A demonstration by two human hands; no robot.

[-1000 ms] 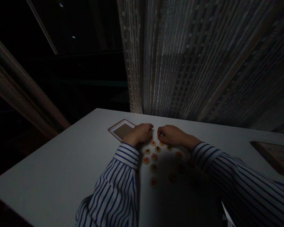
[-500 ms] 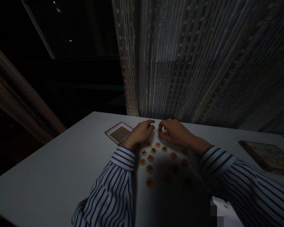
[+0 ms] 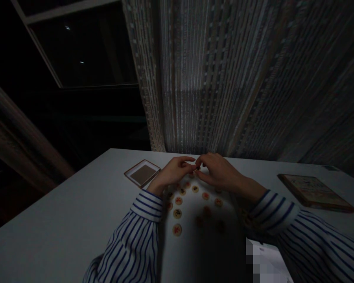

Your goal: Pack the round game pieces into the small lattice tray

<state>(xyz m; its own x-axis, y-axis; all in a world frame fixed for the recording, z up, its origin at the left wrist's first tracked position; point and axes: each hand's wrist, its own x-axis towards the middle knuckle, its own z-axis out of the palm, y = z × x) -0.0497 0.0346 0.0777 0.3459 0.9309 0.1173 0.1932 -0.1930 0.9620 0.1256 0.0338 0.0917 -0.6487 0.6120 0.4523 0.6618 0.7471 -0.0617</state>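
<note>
My right hand (image 3: 221, 169) pinches a small round Chinese chess piece (image 3: 198, 168) between thumb and fingertips, over the far part of the white table. Facing it is my left hand (image 3: 176, 170), its fingers stretched out with a gap between thumb and forefinger. Its fingertips come right up to the held piece; whether they touch it I cannot tell. Below and between my forearms lie several pale round pieces with red or black characters, among them a red-marked piece (image 3: 177, 230) and a black-marked piece (image 3: 177, 213). Shadow and my wrists partly hide others.
An open shallow box (image 3: 129, 173) lies left of my left hand. A flat box with a patterned top (image 3: 315, 190) rests at the right. Behind the white table (image 3: 76, 220) hangs a striped curtain (image 3: 188, 78). A pale, partly blurred-out object (image 3: 268, 259) shows at the lower right.
My hands have come closer together, the right one bringing the chess piece to the left fingertips. The view has shifted slightly up and to the right.
</note>
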